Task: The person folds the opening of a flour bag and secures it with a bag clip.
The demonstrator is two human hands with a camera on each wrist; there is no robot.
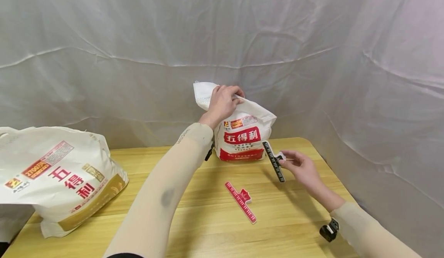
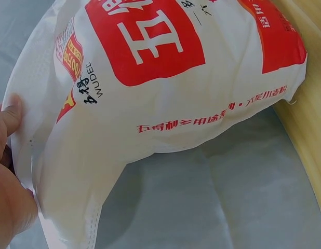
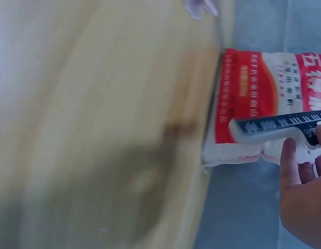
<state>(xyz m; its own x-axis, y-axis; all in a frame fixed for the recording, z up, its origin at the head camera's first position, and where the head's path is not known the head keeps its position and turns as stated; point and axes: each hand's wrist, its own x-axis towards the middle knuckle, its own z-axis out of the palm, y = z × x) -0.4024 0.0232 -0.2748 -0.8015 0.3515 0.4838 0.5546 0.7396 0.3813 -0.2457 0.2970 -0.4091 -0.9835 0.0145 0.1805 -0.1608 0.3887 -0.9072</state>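
Observation:
At the back of the table stands a white and red flour bag (image 1: pixel 243 136), its top edge bunched and leaning left. My left hand (image 1: pixel 223 102) grips that top edge; in the left wrist view, the thumb presses on the white plastic (image 2: pixel 25 129). My right hand (image 1: pixel 303 169) pinches a black bag clip (image 1: pixel 273 161) with a piano-key pattern by its handle. The clip is held up just right of the bag's lower corner, and overlaps the bag's print in the right wrist view. A matching red bag clip (image 1: pixel 240 202) lies on the table between my forearms.
A larger white and gold flour bag (image 1: pixel 79 177) slumps on the left side of the wooden table (image 1: pixel 284 227). Grey sheeting (image 1: pixel 156 38) hangs behind the table and along its right side.

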